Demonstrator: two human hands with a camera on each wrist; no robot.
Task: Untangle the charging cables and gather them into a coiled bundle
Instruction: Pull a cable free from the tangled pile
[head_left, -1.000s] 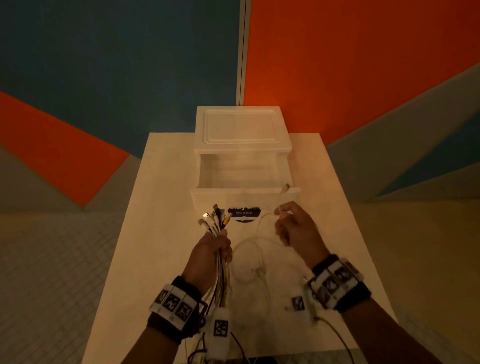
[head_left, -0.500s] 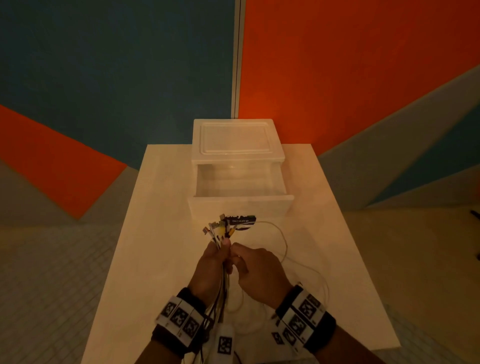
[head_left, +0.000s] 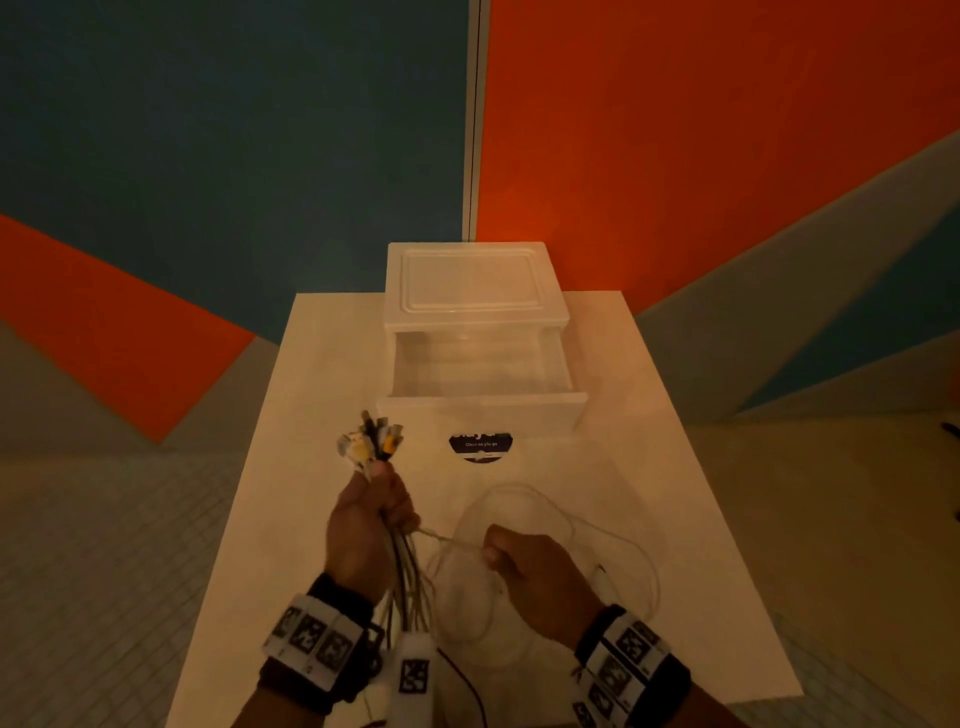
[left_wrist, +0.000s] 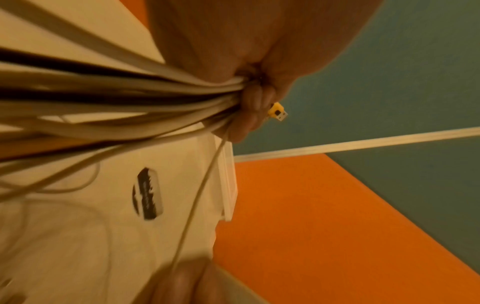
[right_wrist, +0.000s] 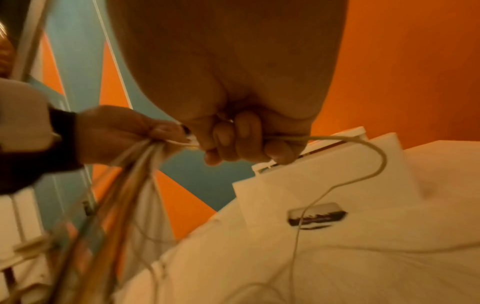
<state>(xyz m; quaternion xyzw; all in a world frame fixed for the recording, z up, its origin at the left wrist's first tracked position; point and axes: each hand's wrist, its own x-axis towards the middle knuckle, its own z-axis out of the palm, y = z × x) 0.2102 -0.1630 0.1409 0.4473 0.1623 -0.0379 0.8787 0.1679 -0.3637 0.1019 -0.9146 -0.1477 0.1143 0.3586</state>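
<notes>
My left hand (head_left: 371, 512) grips a bundle of charging cables (head_left: 410, 577) upright, their plugs (head_left: 370, 439) fanned out above the fist. The left wrist view shows the cords (left_wrist: 130, 98) squeezed in the fingers and a yellow USB plug (left_wrist: 277, 111) sticking out. One thin white cable (head_left: 519, 499) runs from that fist to my right hand (head_left: 524, 566), which curls round it, then loops loosely over the table. In the right wrist view my fingers (right_wrist: 241, 139) are wrapped round this white cable (right_wrist: 363, 148).
A white plastic drawer box (head_left: 472, 306) stands at the table's far end with its drawer (head_left: 480, 405) pulled open toward me. A dark sticker (head_left: 480, 447) lies on the white table (head_left: 649, 467) in front of it. Painted walls stand behind.
My right hand took the white cable's end to the left fist, then slid back right along the cable. The left hand now holds that end with the bundle.
</notes>
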